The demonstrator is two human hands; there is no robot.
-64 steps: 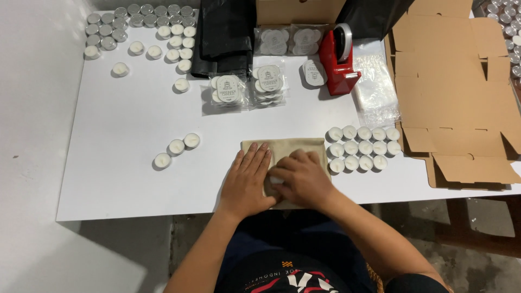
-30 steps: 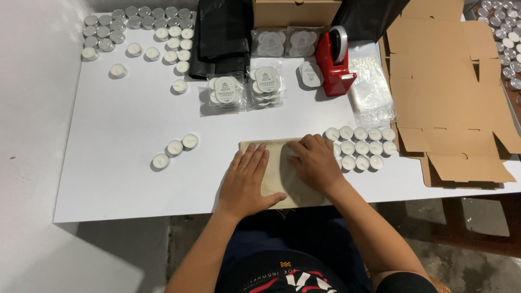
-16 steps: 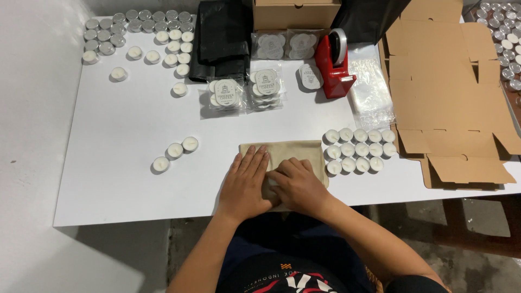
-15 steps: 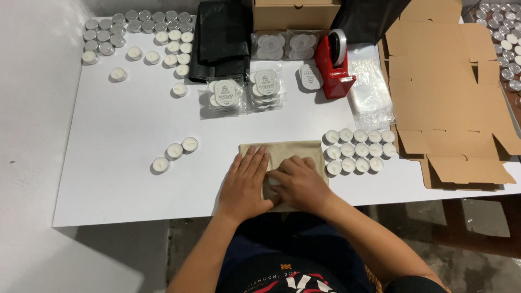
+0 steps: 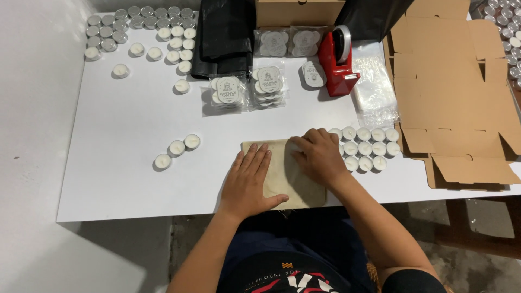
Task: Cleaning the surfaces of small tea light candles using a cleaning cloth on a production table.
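Note:
A beige cloth pouch (image 5: 286, 173) lies flat at the near edge of the white table (image 5: 125, 125). My left hand (image 5: 248, 182) rests palm down on its left half, fingers spread. My right hand (image 5: 320, 154) presses on the pouch's upper right part, fingers curled over something under it that I cannot make out. Just right of that hand stands a block of several white tealight candles (image 5: 366, 147) in rows.
Three loose tealights (image 5: 177, 148) sit left of the pouch. More tealights (image 5: 142, 27) crowd the far left corner. Bagged candle packs (image 5: 247, 89), black bags (image 5: 225, 32), a red tape dispenser (image 5: 337, 61), clear bags (image 5: 374, 92) and flat cardboard boxes (image 5: 458, 97) fill the back and right.
My right hand has slid from the middle of the pouch to its upper right part. My left hand has stayed flat on the left half.

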